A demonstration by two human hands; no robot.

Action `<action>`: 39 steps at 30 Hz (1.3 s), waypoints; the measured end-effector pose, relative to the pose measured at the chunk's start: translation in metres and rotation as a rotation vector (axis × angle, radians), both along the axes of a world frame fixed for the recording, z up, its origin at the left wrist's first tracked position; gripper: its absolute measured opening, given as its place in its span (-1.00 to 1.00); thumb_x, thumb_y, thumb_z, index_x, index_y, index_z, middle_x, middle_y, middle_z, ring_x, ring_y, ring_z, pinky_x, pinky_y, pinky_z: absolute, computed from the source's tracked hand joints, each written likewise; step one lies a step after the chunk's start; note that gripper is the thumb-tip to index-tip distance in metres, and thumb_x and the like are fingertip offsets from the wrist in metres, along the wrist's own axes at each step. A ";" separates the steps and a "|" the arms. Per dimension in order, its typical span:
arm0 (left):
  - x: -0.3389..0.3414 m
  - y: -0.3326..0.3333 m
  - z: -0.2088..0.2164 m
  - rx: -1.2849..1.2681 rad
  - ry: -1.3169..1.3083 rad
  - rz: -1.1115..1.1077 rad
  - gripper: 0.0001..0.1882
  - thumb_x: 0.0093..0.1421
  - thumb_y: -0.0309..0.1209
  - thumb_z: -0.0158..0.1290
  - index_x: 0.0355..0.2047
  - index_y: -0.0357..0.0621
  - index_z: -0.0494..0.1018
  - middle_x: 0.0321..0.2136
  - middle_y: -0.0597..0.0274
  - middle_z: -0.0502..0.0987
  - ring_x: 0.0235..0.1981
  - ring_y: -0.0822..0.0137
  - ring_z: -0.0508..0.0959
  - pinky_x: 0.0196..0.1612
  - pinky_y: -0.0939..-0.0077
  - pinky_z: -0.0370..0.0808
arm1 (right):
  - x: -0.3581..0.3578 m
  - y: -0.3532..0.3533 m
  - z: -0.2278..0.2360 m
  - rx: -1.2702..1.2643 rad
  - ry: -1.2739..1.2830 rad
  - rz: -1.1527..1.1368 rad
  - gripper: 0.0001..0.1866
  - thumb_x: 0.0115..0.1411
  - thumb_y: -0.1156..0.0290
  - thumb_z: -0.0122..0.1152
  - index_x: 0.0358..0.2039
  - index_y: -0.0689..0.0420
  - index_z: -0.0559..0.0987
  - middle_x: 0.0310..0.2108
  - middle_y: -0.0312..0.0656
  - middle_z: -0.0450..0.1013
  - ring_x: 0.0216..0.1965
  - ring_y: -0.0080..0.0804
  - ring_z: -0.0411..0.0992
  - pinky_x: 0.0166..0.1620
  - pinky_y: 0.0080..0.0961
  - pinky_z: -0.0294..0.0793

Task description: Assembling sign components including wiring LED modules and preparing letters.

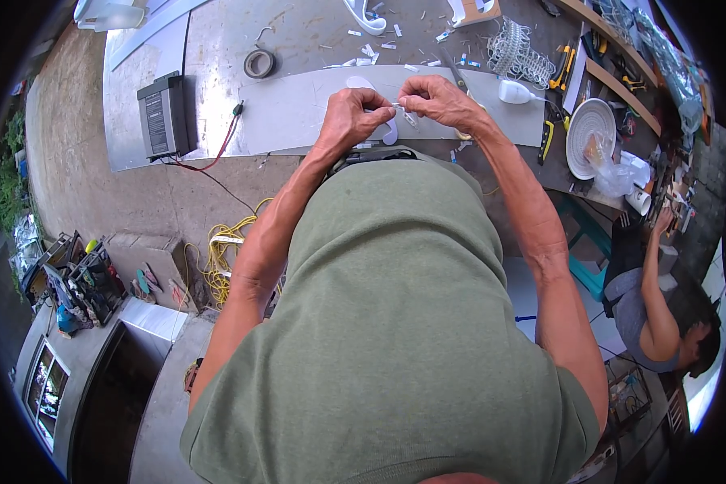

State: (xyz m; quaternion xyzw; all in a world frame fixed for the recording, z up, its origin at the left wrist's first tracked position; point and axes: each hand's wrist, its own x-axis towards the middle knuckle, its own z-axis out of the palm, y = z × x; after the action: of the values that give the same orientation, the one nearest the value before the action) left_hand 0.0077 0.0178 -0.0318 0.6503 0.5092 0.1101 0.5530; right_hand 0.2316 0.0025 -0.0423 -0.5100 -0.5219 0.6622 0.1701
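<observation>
Your left hand and right hand pinch a whitish piece; slipping could drop it off the worktop's near edge.

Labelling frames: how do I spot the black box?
Find the grey worktable at the picture's top. Near its left end sits the black box. Unlike the round dark roll to its right, it is rectangular, with a red lead.

No legible text anywhere
</observation>
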 end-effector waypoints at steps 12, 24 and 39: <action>-0.003 0.007 0.008 -0.532 -0.239 0.181 -0.82 0.16 -0.36 0.23 -0.39 -0.24 0.62 -0.58 0.38 0.49 -0.60 0.59 0.31 -0.54 0.68 0.20 | 0.008 -0.002 0.003 -0.018 0.306 0.013 -0.81 0.37 0.29 0.10 -0.20 0.14 0.56 -0.29 -0.34 0.49 -0.31 -0.62 0.38 -0.14 -0.60 0.41; -0.007 0.007 0.000 -0.599 -0.306 0.199 -0.86 0.17 -0.39 0.23 -0.36 -0.23 0.61 -0.58 0.39 0.49 -0.59 0.60 0.32 -0.53 0.67 0.21 | 0.007 -0.003 0.008 0.085 0.187 0.002 -0.80 0.26 0.38 0.26 -0.13 0.16 0.60 -0.27 -0.35 0.50 -0.24 -0.59 0.41 -0.12 -0.56 0.44; -0.008 0.007 -0.006 -0.660 -0.346 0.242 -0.88 0.15 -0.43 0.19 -0.38 -0.24 0.60 -0.57 0.38 0.47 -0.58 0.57 0.33 -0.53 0.66 0.21 | -0.001 -0.013 0.002 0.393 0.187 -0.090 -0.92 0.15 0.49 0.34 -0.33 0.09 0.62 -0.30 -0.40 0.47 -0.28 -0.58 0.39 -0.24 -0.53 0.40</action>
State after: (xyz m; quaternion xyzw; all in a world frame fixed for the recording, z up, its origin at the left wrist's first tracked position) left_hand -0.0007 0.0252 -0.0382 0.3446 0.4896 0.1128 0.7930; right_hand 0.2309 -0.0108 -0.0402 -0.4260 -0.5997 0.5841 0.3432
